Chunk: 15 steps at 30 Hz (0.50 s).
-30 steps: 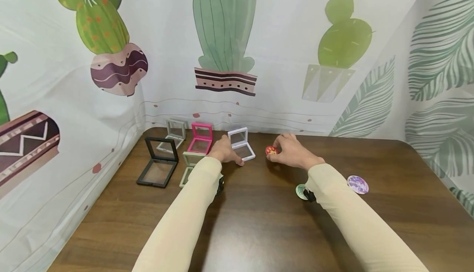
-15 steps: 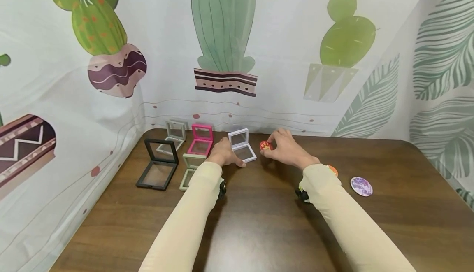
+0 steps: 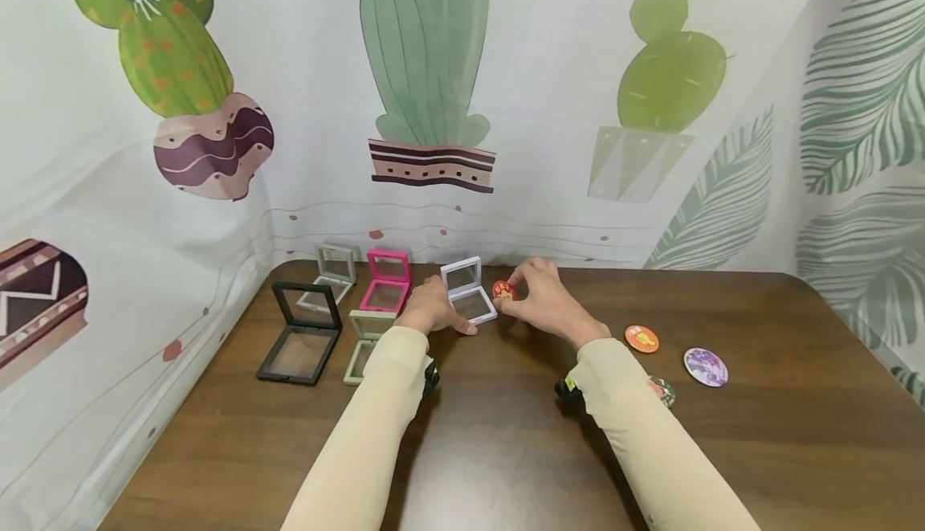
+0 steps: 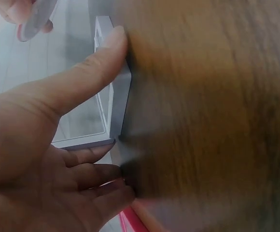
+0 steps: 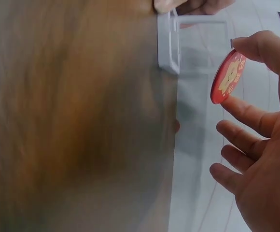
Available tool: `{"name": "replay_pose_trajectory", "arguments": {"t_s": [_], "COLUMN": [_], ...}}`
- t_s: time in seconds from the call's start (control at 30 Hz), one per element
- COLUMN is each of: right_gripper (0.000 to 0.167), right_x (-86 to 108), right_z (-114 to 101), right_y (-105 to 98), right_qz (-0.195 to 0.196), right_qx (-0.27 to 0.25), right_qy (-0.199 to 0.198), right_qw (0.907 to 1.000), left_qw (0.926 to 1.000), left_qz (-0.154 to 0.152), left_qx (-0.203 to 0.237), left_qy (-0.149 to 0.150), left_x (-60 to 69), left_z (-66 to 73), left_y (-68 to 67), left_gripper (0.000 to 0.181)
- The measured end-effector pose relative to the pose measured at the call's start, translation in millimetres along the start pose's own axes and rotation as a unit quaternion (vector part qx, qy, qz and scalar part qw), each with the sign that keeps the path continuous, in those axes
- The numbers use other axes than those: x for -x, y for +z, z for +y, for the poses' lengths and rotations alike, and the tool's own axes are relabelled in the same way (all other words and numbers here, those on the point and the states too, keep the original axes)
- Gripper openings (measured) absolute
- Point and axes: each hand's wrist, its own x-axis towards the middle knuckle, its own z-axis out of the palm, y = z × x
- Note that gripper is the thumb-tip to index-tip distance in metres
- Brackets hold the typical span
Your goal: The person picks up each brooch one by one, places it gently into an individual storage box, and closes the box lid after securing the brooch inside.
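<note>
A white hinged display frame (image 3: 472, 304) stands with its lid raised near the back of the table. My left hand (image 3: 428, 306) holds it at the front left corner, thumb along the front edge and fingers at the left side. Between thumb and index finger, my right hand (image 3: 543, 298) pinches a round red button badge (image 5: 228, 77) with a yellow figure. The badge is tilted in the air, close to the frame's right side. The other fingers of the right hand are loosely bent in the right wrist view.
Left of the hands stand open black (image 3: 299, 354), grey (image 3: 327, 294), pink (image 3: 385, 296) and light green (image 3: 361, 361) display frames. On the right lie orange (image 3: 641, 338), purple (image 3: 706, 366) and green (image 3: 662, 391) badges, the green partly behind the sleeve. A patterned cloth hangs behind.
My right hand has moved left with the red badge, bringing it beside the white frame. The orange badge has come out from behind the right sleeve. The left hand stays at the white frame.
</note>
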Motion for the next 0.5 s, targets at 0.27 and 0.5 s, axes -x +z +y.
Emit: {"name": "replay_pose_trajectory", "arguments": {"t_s": [0.27, 0.5], "right_gripper": [0.04, 0.042], "right_x": [4.2, 13.0], "right_z": [-3.2, -0.8], "right_y": [6.3, 8.2], "right_qz": [0.017, 0.03], "right_qx": [-0.024, -0.053], "right_qy": [0.004, 0.01], "right_qw": [0.9996, 0.9981], "left_qw": [1.0, 0.9999], "left_qz": [0.006, 0.01], "left_qx": [0.004, 0.008], "left_qy": [-0.003, -0.001], "left_x": [2.3, 3.8], "left_z": [-5.4, -4.0], "left_y": [3.8, 4.7], "left_gripper": [0.105, 0.106]}}
